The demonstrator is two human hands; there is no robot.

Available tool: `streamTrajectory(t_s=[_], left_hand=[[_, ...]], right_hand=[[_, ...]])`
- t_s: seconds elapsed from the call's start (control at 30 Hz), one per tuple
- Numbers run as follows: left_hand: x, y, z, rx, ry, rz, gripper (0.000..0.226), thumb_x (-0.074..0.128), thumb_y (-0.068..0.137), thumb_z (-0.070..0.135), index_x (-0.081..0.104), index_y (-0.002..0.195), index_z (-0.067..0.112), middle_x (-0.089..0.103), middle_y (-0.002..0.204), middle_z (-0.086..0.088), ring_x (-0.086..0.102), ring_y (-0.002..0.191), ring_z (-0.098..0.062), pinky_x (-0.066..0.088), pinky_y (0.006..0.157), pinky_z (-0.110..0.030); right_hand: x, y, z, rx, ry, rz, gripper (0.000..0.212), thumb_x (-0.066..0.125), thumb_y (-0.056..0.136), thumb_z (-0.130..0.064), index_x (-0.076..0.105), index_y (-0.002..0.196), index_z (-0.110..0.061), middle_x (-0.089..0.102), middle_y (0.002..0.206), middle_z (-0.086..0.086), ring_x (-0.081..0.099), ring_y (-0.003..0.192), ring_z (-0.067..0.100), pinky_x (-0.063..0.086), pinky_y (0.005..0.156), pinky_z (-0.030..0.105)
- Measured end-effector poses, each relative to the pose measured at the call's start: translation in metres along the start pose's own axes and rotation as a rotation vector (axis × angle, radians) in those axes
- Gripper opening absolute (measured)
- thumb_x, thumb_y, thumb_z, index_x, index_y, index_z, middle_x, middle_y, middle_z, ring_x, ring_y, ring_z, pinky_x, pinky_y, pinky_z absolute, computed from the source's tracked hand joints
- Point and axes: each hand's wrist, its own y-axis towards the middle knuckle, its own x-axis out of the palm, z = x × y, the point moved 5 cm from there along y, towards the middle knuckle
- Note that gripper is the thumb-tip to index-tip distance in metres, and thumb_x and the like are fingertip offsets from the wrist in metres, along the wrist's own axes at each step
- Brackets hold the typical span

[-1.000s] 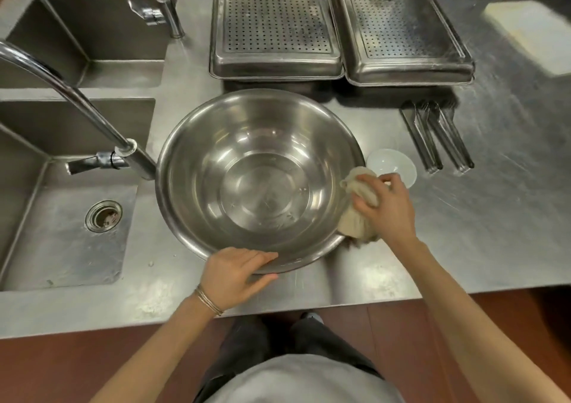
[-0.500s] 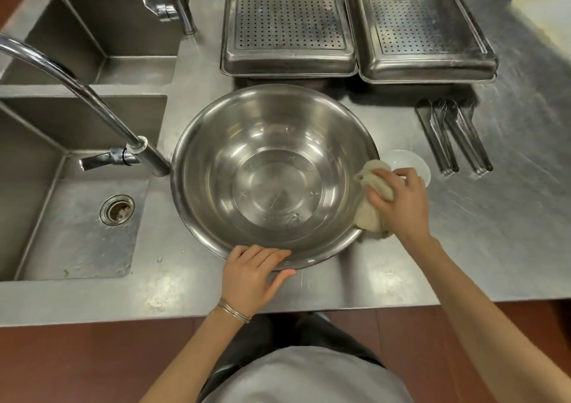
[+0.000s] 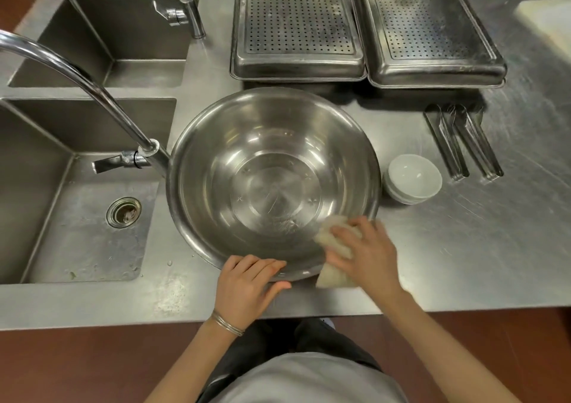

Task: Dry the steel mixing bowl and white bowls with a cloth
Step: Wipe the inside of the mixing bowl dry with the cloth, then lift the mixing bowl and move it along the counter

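Note:
A large steel mixing bowl (image 3: 272,168) stands upright on the steel counter, just right of the sink. My left hand (image 3: 247,285) grips its near rim, fingers over the edge. My right hand (image 3: 367,254) presses a beige cloth (image 3: 333,274) over the near right rim; the cloth drapes inside and outside the wall. A small stack of white bowls (image 3: 414,178) sits on the counter right of the steel bowl, apart from both hands.
Two sink basins (image 3: 77,232) and a curved tap (image 3: 92,87) lie to the left. Two perforated steel trays (image 3: 296,26) stand behind the bowl. Steel tongs (image 3: 463,143) lie at the right. The counter's front edge (image 3: 185,316) runs just below my hands.
My right hand has slid the cloth along the rim from the bowl's right side to its near right side, uncovering the white bowls. My left hand stays on the near rim.

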Motion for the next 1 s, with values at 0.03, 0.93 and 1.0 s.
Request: streamTrajectory(t_s=[0.03,0.93,1.0], left_hand=[[-0.002,-0.001,-0.002,-0.009,0.0,0.001,0.034,0.054,0.086,0.053,0.072,0.092,0.024,0.07,0.083,0.015,0.057,0.07,-0.007,0.031,0.065,-0.021],[-0.042,0.04,-0.185,-0.926,-0.335,0.04,0.075,0.067,0.074,-0.002,0.031,0.14,0.0,0.034,0.145,-0.018,0.03,0.135,-0.029,0.022,0.111,-0.03],[-0.043,0.042,-0.189,-0.961,-0.401,0.118,0.071,0.064,0.073,-0.006,0.037,0.138,0.001,0.04,0.141,-0.016,0.037,0.13,-0.028,0.026,0.106,-0.025]], right_hand=[[-0.005,0.009,0.014,0.055,-0.014,0.019,0.036,0.057,0.073,-0.05,0.058,0.102,-0.029,0.058,0.096,0.009,0.052,0.082,0.026,0.043,0.065,0.029],[0.018,0.086,0.06,0.814,0.786,-0.005,0.077,0.068,0.078,-0.005,0.03,0.143,-0.021,0.044,0.137,-0.001,0.042,0.125,0.018,0.034,0.106,0.033],[0.016,0.084,0.058,0.821,0.831,0.023,0.074,0.065,0.078,0.0,0.034,0.141,-0.023,0.046,0.13,-0.005,0.045,0.117,0.013,0.037,0.101,0.03]])
